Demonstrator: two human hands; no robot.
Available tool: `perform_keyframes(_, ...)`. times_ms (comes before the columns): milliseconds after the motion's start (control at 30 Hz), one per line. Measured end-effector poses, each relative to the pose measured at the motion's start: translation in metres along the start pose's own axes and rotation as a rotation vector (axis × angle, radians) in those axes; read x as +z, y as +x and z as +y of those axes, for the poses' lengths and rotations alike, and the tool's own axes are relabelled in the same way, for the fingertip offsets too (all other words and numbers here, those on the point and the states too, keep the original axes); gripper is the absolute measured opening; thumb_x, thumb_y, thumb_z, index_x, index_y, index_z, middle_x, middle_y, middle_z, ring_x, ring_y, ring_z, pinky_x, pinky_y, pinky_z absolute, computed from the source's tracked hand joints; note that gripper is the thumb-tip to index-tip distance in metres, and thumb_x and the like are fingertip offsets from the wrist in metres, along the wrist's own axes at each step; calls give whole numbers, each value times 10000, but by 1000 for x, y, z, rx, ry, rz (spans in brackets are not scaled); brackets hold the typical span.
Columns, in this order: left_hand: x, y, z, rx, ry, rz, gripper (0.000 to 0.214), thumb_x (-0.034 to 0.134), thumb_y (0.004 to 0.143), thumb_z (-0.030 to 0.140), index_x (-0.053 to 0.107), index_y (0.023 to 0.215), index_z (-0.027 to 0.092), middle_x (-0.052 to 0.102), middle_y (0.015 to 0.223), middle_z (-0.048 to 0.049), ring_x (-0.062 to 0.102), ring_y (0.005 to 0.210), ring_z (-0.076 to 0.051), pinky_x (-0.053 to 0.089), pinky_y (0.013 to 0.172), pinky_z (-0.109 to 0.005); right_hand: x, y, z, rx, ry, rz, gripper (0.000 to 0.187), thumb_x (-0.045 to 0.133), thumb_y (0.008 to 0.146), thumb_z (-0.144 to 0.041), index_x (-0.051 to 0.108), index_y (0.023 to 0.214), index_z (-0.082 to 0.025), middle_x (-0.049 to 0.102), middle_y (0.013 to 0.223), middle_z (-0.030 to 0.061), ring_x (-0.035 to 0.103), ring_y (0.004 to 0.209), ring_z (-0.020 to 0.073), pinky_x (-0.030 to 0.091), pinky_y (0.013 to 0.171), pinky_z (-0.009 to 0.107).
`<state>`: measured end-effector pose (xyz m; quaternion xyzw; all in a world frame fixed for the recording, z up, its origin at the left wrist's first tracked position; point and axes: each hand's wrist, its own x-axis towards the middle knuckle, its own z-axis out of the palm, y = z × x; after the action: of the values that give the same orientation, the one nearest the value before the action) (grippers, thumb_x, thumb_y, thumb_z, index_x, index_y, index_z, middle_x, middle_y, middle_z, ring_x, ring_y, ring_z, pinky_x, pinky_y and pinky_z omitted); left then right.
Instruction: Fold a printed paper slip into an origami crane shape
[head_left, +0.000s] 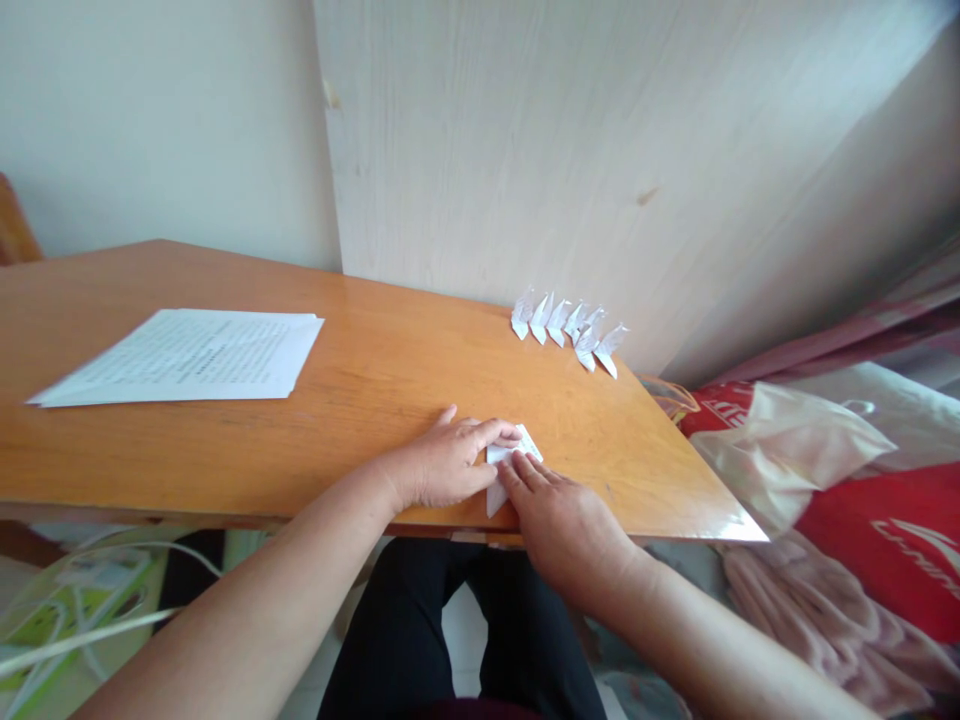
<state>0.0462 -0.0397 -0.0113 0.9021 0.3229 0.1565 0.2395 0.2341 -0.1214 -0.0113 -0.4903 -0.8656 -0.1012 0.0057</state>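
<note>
A small piece of folded white paper (529, 442) lies flat near the table's front edge, with some print showing on its upper right part. My left hand (450, 460) holds it down from the left, forefinger across the upper part and thumb lower down. From the right, my right hand (562, 505) presses on the paper with its fingers stretched out and lying flat. The fingers of both hands nearly meet over the middle and hide part of the folds. A pointed lower end of the paper sticks out below my left thumb.
A row of several folded paper pieces (557, 322) stands at the back right of the wooden table (390, 380). On the left lies a stack of printed sheets (202, 355). A pale panel (525, 150) rises behind. Bags (795, 450) crowd the right side; cables (82, 600) lie lower left.
</note>
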Motion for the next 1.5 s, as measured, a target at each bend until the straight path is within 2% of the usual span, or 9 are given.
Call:
perform_keyframes(133, 2, 3, -4, 7, 55, -18, 412, 369, 1002, 302, 491, 1384, 395, 565, 1447, 38, 499, 1322, -212, 101, 1175, -510, -3, 1, 0, -10, -3, -14, 579, 495, 814, -41, 520, 1393, -29, 521, 1430, 265, 555, 1287, 338, 499, 1041, 452)
perform_keyframes(267, 6, 6, -8, 9, 112, 6, 410, 341, 1015, 299, 542, 1363, 383, 592, 1421, 16, 531, 1285, -212, 166, 1158, -469, -5, 0, 0, -9, -12, 4, 511, 453, 874, -60, 534, 1378, -65, 544, 1415, 222, 549, 1278, 307, 483, 1047, 428)
perform_keyframes(467, 8, 8, -9, 4, 131, 3, 394, 359, 1013, 338, 557, 1353, 371, 608, 1403, 9, 545, 1269, -215, 167, 1152, -465, -16, -1, -5, 36, -78, -27, 436, 469, 916, -125, 572, 1339, -142, 623, 1212, 184, 586, 1041, 318, 509, 882, 453)
perform_keyframes(733, 9, 12, -9, -52, 106, -24, 371, 397, 987, 367, 596, 1299, 382, 633, 1373, 23, 527, 1279, -219, 118, 1160, -466, -24, -5, -15, 59, -103, -135, 510, 486, 910, -104, 497, 1419, -98, 626, 1137, 186, 587, 1025, 302, 487, 847, 408)
perform_keyframes(833, 8, 12, -6, -50, 89, -26, 383, 412, 961, 310, 606, 1283, 384, 636, 1368, 37, 529, 1276, -218, 111, 1160, -461, -24, -6, -16, 50, -110, -164, 571, 496, 880, -82, 462, 1450, -101, 626, 1145, 190, 614, 1010, 291, 501, 805, 382)
perform_keyframes(1000, 5, 11, -3, -61, 91, -34, 446, 433, 910, 238, 599, 1299, 379, 650, 1345, 32, 555, 1238, -231, 133, 1147, -471, -30, -8, -22, 128, -149, -271, 681, 463, 858, -62, 367, 1521, -180, 643, 1159, 182, 694, 775, 219, 495, 610, 307)
perform_keyframes(1100, 5, 10, -3, -61, 89, -27, 444, 438, 902, 245, 610, 1289, 378, 651, 1342, 32, 561, 1231, -236, 140, 1147, -468, -33, -11, -26, 151, -171, -330, 708, 483, 865, -86, 328, 1544, -219, 680, 1096, 172, 711, 716, 215, 478, 576, 289)
perform_keyframes(1233, 4, 10, -2, -60, 107, -20, 457, 441, 892, 243, 609, 1296, 375, 651, 1344, 27, 564, 1226, -231, 170, 1139, -444, -32, -15, -28, 108, -136, -379, 750, 517, 874, -98, 249, 1570, -166, 734, 907, 149, 725, 772, 240, 491, 618, 292)
perform_keyframes(1500, 5, 11, -4, -68, 115, -22, 461, 453, 888, 252, 608, 1305, 374, 631, 1376, 25, 574, 1209, -225, 188, 1134, -436, -20, -19, -26, 87, -137, -329, 753, 513, 878, -120, 226, 1575, -119, 751, 892, 149, 727, 720, 247, 500, 573, 299)
